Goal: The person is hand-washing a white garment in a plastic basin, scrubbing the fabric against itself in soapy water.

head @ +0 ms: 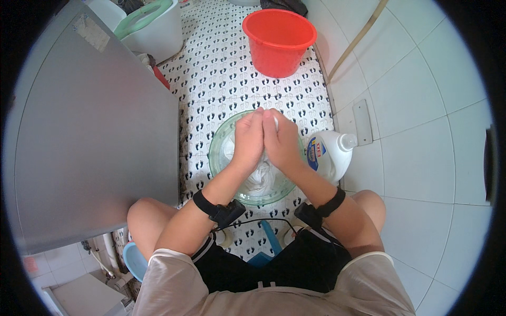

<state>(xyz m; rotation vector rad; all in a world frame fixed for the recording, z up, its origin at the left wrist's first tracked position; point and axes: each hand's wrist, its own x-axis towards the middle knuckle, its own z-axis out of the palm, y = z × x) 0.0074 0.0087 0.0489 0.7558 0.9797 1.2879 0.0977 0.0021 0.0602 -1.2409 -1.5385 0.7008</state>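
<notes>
My left hand (250, 132) and my right hand (280, 134) are pressed side by side over a translucent green basin (216, 158) on the floor. Both are closed on a white cloth (263, 177), a bit of which shows between and beside the fingers. Its lower part hangs bunched in the basin below my wrists. More white fabric lies at the basin's left, partly behind my left hand. Close to the basin's right rim stands a white plastic detergent bottle (334, 158) with a blue label and clear cap.
A red plastic bucket (276, 59) stands beyond the basin. At left rises a large grey metal panel (102, 130); a tiled wall (415, 158) bounds the right side. Behind are a toilet (158, 35) with a green seat cover and a pole (355, 39). A light blue basin (134, 260) sits lower left.
</notes>
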